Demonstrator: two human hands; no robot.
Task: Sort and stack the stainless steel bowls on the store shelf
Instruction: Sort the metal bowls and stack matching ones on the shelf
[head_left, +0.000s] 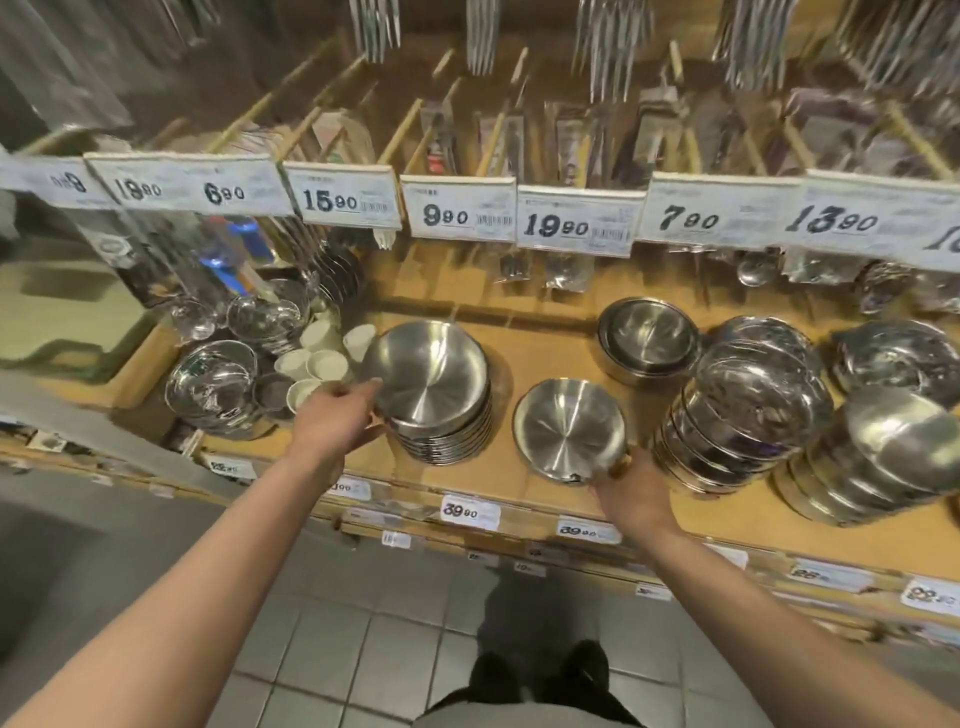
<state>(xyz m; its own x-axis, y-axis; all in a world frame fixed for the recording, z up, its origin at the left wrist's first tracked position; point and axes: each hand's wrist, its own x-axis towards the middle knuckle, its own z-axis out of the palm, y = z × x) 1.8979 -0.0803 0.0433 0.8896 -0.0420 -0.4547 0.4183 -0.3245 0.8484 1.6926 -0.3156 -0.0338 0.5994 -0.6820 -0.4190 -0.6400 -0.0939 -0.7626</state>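
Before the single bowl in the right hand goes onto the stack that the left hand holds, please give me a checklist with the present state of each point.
1. Right hand holds the single bowl at its near rim: ok.
2. Left hand holds the tilted top bowl: ok.
3. Stack under it stands straight: ok.
4. Bare shelf between bowl and stack: ok.
5. Both bowls the same size: cannot tell.
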